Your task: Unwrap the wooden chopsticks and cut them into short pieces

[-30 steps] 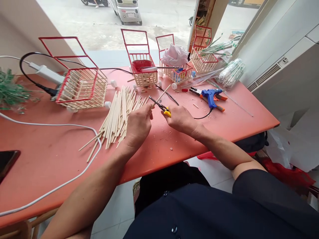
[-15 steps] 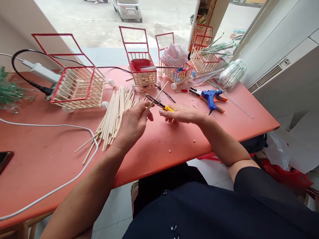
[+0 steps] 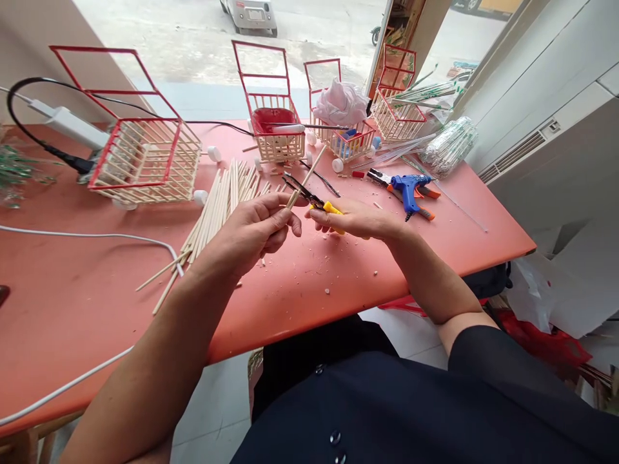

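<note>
A stick [image 3: 313, 169] is pinched in the left hand's [image 3: 256, 227] fingers above the pink tabletop [image 3: 290, 303]; the right hand's [image 3: 362, 220] fingers hold pliers [image 3: 316, 202] beside it. Crumbs [image 3: 327, 292] dot the strip toward the near edge. Wider room lies left, crossed by a white cord [image 3: 87, 235]; carts [image 3: 145, 167] stand along the window [image 3: 193, 64] side.

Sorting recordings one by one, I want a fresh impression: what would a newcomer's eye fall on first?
Probably the four red-railed carts of pale wooden sticks, spread along the far side of the orange-pink tabletop. At centre, the left hand holds a slim pale wooden stick, the right hand yellow-handled black pliers. A bright blue plastic glue gun stands out farther right.
</note>
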Tool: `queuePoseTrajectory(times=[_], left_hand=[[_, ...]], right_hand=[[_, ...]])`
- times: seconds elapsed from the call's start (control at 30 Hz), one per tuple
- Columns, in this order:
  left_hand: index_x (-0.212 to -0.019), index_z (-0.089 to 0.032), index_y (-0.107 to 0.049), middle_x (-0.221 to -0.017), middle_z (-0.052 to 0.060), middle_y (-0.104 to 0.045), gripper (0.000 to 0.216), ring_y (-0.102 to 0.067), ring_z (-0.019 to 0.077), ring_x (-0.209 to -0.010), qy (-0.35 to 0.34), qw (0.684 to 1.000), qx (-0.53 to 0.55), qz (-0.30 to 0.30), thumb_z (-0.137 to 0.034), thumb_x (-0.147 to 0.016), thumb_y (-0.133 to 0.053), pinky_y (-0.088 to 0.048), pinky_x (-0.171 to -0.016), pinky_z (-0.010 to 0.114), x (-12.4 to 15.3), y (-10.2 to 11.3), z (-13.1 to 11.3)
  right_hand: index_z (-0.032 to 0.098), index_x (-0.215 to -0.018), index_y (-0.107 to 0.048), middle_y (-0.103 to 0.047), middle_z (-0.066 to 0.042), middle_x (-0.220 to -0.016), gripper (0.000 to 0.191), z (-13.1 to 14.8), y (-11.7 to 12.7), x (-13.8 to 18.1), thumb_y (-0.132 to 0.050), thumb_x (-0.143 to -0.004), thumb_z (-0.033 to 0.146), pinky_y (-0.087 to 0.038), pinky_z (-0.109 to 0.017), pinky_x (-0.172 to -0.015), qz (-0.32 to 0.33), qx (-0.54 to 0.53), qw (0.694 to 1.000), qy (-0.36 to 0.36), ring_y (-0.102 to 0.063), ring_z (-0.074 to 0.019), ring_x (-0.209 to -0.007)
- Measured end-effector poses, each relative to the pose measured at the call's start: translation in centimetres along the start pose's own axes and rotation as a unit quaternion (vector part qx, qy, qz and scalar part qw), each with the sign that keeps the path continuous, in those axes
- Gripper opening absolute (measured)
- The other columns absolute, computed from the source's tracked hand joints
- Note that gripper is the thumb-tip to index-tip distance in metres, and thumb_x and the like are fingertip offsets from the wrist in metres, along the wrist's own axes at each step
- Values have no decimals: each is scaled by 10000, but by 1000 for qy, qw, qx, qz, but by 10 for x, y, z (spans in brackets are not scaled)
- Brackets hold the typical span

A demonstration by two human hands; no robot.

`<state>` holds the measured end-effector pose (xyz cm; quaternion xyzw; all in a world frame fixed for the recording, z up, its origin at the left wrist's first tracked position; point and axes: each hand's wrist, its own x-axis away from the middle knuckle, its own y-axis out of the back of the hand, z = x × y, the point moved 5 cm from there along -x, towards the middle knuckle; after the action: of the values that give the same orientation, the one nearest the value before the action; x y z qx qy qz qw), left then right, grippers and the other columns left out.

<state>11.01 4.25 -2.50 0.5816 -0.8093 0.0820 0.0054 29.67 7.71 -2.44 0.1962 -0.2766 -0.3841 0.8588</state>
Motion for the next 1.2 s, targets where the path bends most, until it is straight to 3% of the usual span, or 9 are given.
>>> queuePoseTrajectory(times=[0.37, 0.57, 0.97, 1.2], left_hand=[[-1109, -164, -763, -706, 7, -661, 341, -271, 36, -425, 27, 999, 17, 25, -351, -855, -892, -169, -423, 230, -1, 4, 2], [-1102, -180, -791, -708, 18, -656, 327, -236, 37, -436, 34, 999, 3, 28, -364, -850, -887, -158, -421, 236, 0, 5, 0], [-1137, -172, -810, -708, 20, -625, 354, -233, 36, -427, 51, 998, 0, 33, -366, -849, -881, -150, -426, 237, -1, 12, 5], [-1036, -187, -799, -700, 19, -607, 296, -223, 36, -449, 82, 995, 11, 61, -358, -822, -912, -139, -430, 221, -4, 14, 12]], right_hand=[[192, -959, -605, -615, -3, -876, 479, 13, 2, 3, -560, -1089, 651, -374, -282, -761, -53, 90, 990, 92, -556, -171, -836], [199, -913, -572, -563, 11, -846, 380, 18, 1, 7, -580, -1101, 530, -353, -286, -764, -68, 98, 990, 80, -523, -164, -827], [218, -770, -445, -445, 34, -762, 459, 14, -7, 6, -587, -1088, 517, -294, -306, -740, -106, 96, 986, 90, -444, -143, -769], [210, -737, -461, -454, 40, -712, 472, 9, -12, 4, -617, -1080, 493, -273, -308, -700, -114, 106, 987, 51, -436, -128, -717]])
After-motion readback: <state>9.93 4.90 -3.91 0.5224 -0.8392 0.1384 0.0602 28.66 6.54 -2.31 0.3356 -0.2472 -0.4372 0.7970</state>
